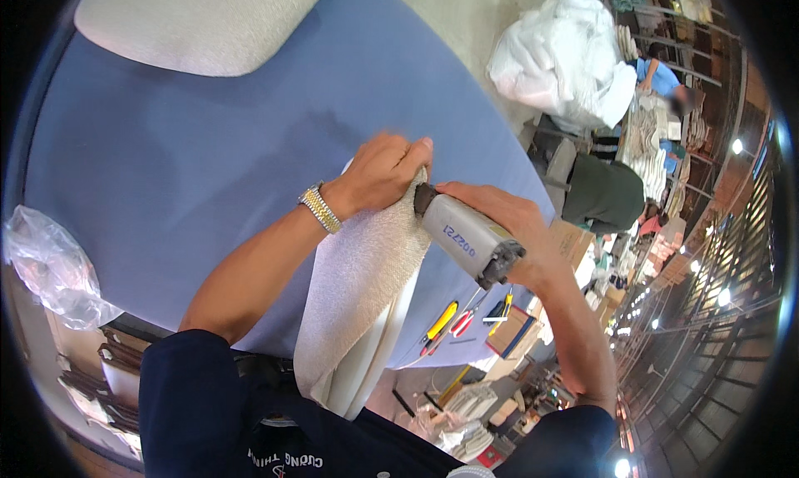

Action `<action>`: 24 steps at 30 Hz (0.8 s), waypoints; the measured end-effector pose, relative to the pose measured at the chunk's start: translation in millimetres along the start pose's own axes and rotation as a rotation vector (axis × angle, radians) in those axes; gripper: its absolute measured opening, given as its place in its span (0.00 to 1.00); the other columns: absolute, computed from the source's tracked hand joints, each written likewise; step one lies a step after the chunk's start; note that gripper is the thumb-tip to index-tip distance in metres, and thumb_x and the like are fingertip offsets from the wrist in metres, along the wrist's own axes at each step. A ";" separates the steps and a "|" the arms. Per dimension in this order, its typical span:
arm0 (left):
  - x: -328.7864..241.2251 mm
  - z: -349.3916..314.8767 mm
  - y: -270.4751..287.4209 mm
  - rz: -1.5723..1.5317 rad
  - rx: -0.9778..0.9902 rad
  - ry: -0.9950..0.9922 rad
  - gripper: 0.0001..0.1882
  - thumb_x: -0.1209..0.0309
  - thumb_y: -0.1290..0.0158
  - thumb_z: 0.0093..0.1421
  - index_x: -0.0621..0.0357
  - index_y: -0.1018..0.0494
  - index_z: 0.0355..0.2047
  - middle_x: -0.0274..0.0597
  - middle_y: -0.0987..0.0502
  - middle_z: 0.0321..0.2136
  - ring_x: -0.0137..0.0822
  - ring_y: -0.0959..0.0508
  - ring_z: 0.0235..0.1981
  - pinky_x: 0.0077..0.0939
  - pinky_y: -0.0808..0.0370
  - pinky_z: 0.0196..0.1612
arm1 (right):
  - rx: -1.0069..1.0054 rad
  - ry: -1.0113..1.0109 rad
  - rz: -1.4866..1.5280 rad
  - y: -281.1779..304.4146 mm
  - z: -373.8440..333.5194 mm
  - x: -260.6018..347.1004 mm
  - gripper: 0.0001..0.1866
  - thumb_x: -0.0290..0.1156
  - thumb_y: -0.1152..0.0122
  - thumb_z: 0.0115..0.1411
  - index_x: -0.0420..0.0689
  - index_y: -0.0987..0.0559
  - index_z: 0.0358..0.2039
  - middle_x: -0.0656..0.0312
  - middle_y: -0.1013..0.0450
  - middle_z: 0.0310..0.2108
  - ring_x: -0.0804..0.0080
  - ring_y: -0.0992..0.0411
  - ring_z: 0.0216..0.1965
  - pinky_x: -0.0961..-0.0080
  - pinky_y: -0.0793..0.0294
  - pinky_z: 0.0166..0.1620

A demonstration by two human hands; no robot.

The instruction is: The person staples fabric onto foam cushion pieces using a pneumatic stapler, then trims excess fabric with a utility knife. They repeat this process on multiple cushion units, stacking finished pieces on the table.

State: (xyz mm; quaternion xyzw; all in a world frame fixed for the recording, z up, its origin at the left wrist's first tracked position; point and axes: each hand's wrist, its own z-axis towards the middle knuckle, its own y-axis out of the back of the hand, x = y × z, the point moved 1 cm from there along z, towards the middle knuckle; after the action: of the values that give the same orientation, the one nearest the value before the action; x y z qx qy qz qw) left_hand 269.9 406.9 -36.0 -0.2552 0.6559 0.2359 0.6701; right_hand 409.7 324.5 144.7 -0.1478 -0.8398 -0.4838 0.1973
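Seen from above, head-worn fisheye view: upholstery-type work at a large blue tabletop (233,136) w/ curved edge. Held up on its edge, near centre: padded panel w/ beige fabric cover (366,266) on one face & white backing (359,374) on R side; running from in front of dark shirt (333,436), at bottom, up to both hands over tabletop.

In L hand (389,171): top end of fabric cover, pinched btwn thumb & closed, slightly blurred fingers. On L wrist: gold-&-silver watch (320,207).

In R hand (499,207): grey handheld tool (466,238), wrapped by hand from far side; most of grip hidden behind tool body. Dark nose of tool right up by fabric edge, just beside L hand; can't tell if pressed on.

Elsewhere on tabletop: pale padded piece (200,20), top L; to R of panel, yellow-handled cutter (444,320), red-handled tool (463,321), yellow-handled tool (506,303), all near a brown board w/ blue border (512,332).

At far L edge: clear plastic bag (54,266). Beyond table, upper R: big white plastic-wrapped bundle (566,57), co-worker in blue (660,78), stacked pale pieces, bright ceiling lamps.
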 end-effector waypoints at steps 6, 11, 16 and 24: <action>3.3 -1.5 12.3 -0.225 0.044 0.054 0.34 0.55 0.64 0.74 0.66 0.19 0.24 0.47 0.22 0.19 0.38 0.24 0.23 0.34 0.26 0.37 | -0.271 -0.080 0.054 -25.6 -49.9 25.0 0.44 0.24 0.26 0.40 0.48 0.26 0.64 0.53 0.20 0.47 0.52 0.21 0.44 0.66 0.23 0.50; -5.9 -3.1 21.6 -0.213 -0.008 0.113 0.34 0.55 0.65 0.75 0.64 0.18 0.23 0.43 0.21 0.20 0.34 0.23 0.25 0.32 0.25 0.39 | -0.528 -0.524 0.534 -129.8 -121.4 -35.3 0.37 0.28 0.26 0.51 0.44 0.26 0.64 0.45 0.23 0.52 0.47 0.21 0.48 0.64 0.23 0.53; 7.4 -17.7 5.9 -0.121 -0.168 0.188 0.30 0.51 0.63 0.75 0.60 0.16 0.39 0.49 0.17 0.35 0.37 0.19 0.41 0.33 0.27 0.53 | -0.562 -0.605 0.206 -259.7 -176.3 -57.5 0.34 0.37 0.27 0.56 0.43 0.26 0.63 0.47 0.25 0.55 0.49 0.26 0.55 0.59 0.26 0.58; 6.0 -182.5 -34.1 0.154 -0.047 0.038 0.31 0.51 0.70 0.79 0.61 0.40 0.71 0.47 0.30 0.65 0.38 0.32 0.66 0.34 0.39 0.70 | -0.360 -0.423 0.750 -362.7 -107.5 18.0 0.26 0.40 0.44 0.68 0.47 0.28 0.65 0.46 0.22 0.54 0.46 0.22 0.53 0.55 0.25 0.57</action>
State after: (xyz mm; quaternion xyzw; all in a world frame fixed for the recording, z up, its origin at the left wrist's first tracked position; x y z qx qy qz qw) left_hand 153.8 262.0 -42.5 -0.2240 0.6804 0.2974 0.6312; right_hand 254.9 54.9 -71.5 -0.5687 -0.6527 -0.4762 0.1541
